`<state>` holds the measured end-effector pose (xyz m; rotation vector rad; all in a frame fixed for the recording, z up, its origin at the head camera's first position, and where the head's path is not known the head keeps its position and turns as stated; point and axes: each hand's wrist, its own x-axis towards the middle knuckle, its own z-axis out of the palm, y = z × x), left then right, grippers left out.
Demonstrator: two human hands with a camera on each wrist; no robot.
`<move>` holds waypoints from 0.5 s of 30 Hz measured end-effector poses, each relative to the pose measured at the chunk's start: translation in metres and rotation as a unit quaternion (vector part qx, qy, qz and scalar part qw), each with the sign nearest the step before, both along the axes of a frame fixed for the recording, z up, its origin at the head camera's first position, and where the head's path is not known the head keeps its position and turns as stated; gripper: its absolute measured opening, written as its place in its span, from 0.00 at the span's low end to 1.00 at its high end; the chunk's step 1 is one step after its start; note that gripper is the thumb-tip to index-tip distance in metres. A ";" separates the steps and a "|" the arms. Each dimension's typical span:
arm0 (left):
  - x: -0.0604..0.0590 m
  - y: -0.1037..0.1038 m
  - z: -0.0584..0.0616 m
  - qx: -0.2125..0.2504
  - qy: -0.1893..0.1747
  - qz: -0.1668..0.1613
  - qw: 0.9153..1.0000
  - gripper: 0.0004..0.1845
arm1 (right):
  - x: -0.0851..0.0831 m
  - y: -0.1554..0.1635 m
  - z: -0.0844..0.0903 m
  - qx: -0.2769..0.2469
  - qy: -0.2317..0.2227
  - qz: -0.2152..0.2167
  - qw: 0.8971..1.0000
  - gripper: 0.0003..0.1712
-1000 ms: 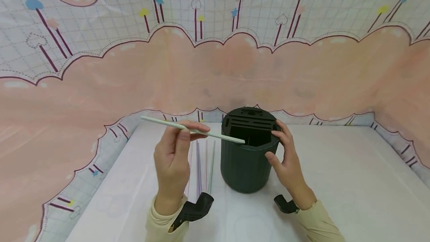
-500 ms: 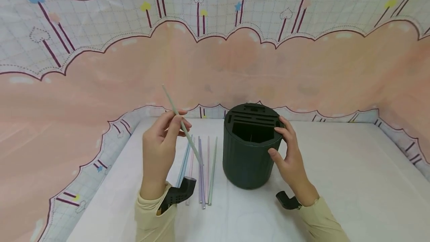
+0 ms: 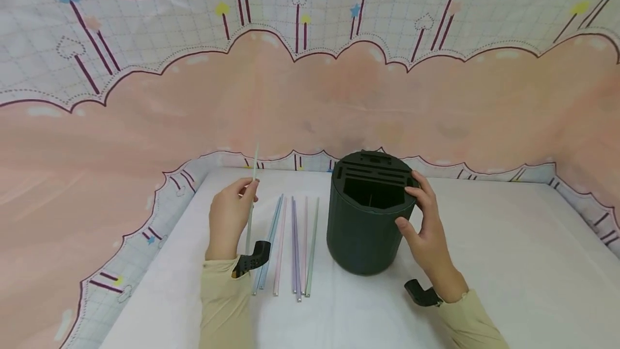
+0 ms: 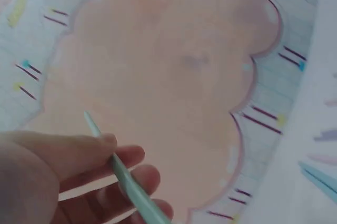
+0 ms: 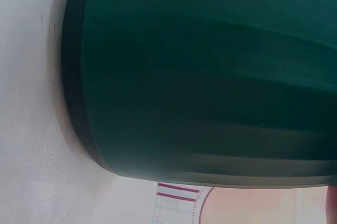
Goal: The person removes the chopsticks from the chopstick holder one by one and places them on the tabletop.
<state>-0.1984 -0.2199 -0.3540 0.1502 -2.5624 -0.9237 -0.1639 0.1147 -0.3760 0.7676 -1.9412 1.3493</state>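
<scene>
My left hand (image 3: 231,213) pinches a pale green chopstick (image 4: 129,184) between thumb and fingers, left of the other chopsticks. In the head view this chopstick stands nearly upright on the screen, partly hidden by the hand. My right hand (image 3: 430,233) grips the right side of a dark green utensil holder (image 3: 363,244), fingers over its rim and thumb on the wall. The holder's top has narrow slots at the back and a wide opening in front with a divider inside. Its ribbed wall (image 5: 200,76) fills most of the right wrist view.
Between left hand and holder, several chopsticks lie side by side on the white table (image 3: 508,263): blue ones (image 3: 271,241), pink ones (image 3: 280,249), purple ones (image 3: 295,255) and a green one (image 3: 312,249). A patterned pink backdrop (image 3: 310,106) rises behind the table.
My left hand has moved left, away from the holder's opening, turning the green chopstick from nearly level to nearly upright in the view. My right hand stays on the holder.
</scene>
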 end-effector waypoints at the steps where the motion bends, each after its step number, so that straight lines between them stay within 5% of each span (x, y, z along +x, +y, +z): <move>1: -0.003 -0.002 -0.005 -0.003 -0.022 0.006 1.000 0.17 | 0.000 0.000 0.000 0.000 0.001 0.002 1.000 0.35; 9: -0.021 -0.019 -0.040 -0.003 -0.178 -0.012 0.984 0.20 | -0.001 -0.002 0.002 0.007 0.010 0.001 1.000 0.34; 15: -0.027 -0.017 -0.063 0.004 -0.214 -0.018 0.977 0.19 | 0.001 -0.003 0.002 0.013 0.005 -0.003 1.000 0.34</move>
